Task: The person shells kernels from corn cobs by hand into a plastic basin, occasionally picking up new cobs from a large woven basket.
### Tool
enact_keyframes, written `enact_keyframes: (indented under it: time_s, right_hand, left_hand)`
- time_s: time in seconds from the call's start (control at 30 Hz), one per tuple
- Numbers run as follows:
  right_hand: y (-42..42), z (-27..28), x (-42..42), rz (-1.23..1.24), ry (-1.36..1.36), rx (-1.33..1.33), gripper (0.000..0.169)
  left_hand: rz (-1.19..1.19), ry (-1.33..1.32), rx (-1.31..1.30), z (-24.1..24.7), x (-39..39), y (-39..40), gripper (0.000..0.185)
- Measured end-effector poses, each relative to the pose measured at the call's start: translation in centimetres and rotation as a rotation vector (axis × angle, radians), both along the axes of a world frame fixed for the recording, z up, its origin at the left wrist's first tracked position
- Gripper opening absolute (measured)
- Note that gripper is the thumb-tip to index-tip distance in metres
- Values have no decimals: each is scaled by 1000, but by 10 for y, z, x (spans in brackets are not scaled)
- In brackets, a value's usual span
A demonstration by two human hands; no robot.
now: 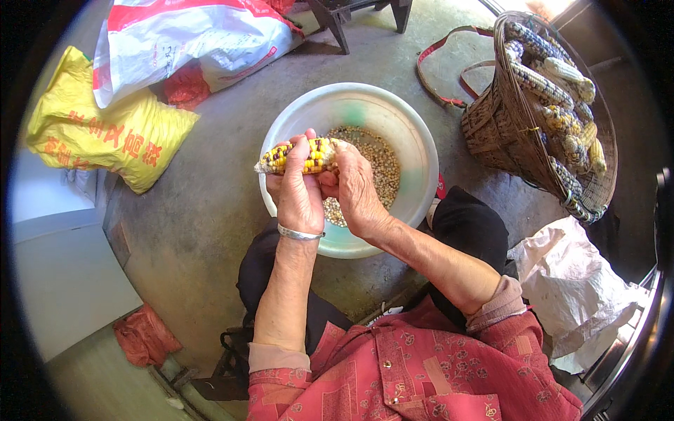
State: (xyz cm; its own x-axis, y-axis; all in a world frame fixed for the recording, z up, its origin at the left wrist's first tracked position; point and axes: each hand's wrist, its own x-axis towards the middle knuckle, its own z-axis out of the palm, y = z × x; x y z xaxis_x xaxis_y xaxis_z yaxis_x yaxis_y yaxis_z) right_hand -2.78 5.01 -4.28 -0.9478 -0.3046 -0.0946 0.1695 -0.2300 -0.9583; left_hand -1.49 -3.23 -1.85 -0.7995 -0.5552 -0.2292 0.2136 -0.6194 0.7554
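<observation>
An ear of corn (317, 156) with yellow and dark purple kernels lies across both hands, above a pale plastic basin (416, 131). My left hand (296, 194) wraps around its left part, thumb on top; a silver bracelet circles that wrist. At the ear's right end, where pale cob shows, my right hand (358, 189) grips with the thumb on top and bent fingers beneath. Loose corn kernels (387, 176) cover part of the basin's bottom; the hands hide some of them. The basin stands on the floor between my knees.
A woven basket (487, 126) with straps holds several corn ears (547, 89) at the right. Below it sits a crumpled white sack (574, 284). Yellow (110, 137) and white (184, 37) sacks lie at the upper left, near a dark wooden stool (337, 26). A red bag (145, 337) is at lower left.
</observation>
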Motion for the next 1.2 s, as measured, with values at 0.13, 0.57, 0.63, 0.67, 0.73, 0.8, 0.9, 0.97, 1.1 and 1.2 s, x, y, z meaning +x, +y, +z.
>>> enact_keyframes:
  time_s: [0.13, 0.57, 0.63, 0.67, 0.73, 0.8, 0.9, 0.97, 1.1, 1.2]
  right_hand:
    - [14, 1, -4, -3, 386, 247, 34]
    - [2, 19, 3, 29, -314, -257, 39]
    - [-4, 15, 6, -22, -181, -224, 36]
    - [4, 13, 5, 73, -216, -244, 36]
    - [7, 26, 1, 115, -154, -212, 36]
    - [8, 34, -3, 130, -215, -213, 41]
    - [8, 34, -8, 201, -339, -228, 46]
    - [3, 28, -4, 178, -220, -189, 46]
    - [0, 30, 1, 142, -179, -186, 40]
    - [4, 31, 3, 161, -182, -182, 38]
  left_hand:
    - [-27, 24, 40, -1, -1, -4, 14]
    - [-13, 63, 162, -4, 0, -6, 20]
    - [-34, 50, 183, -6, -2, -9, 21]
    - [-42, 70, 181, -6, -1, -9, 22]
    - [-47, 107, 175, -2, 0, -12, 23]
    - [-43, 115, 84, 1, 1, -12, 25]
    - [-41, 108, -21, 5, 3, -7, 27]
    - [-31, 91, -50, 3, 3, -8, 27]
    - [-30, 93, 35, 2, 6, -12, 26]
    - [-37, 81, 173, 1, 2, -18, 27]
